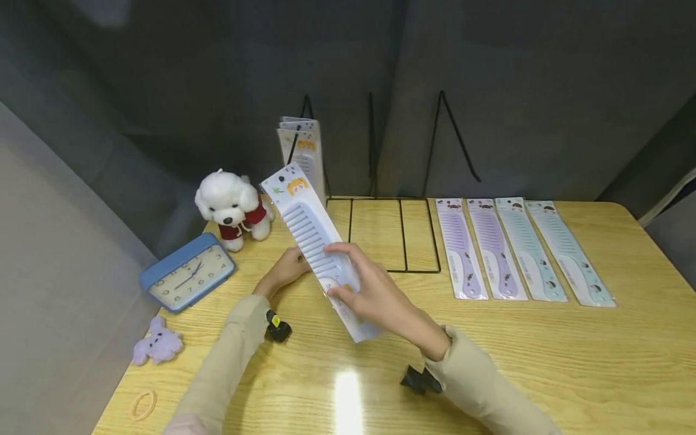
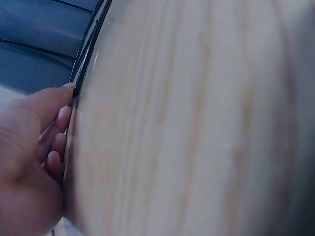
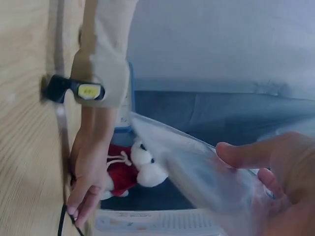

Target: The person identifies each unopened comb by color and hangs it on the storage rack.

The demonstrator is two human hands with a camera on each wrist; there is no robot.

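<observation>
Right hand [image 1: 375, 296]: we record it gripping the packaged comb [image 1: 318, 248], thumb beneath, comb slanting away leftward above the table [image 1: 544, 356]. Left hand [image 1: 285, 269]: fingers touching the comb's far side; grip state we cannot tell.

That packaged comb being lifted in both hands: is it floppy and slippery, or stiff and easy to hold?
The packaged comb looks fairly stiff: it stays straight while tilted up, held only near its lower half by the right hand and left hand. It probably weighs little, being thin and flat. Its clear glossy wrapper, seen in the right wrist view, may be somewhat slippery.
</observation>
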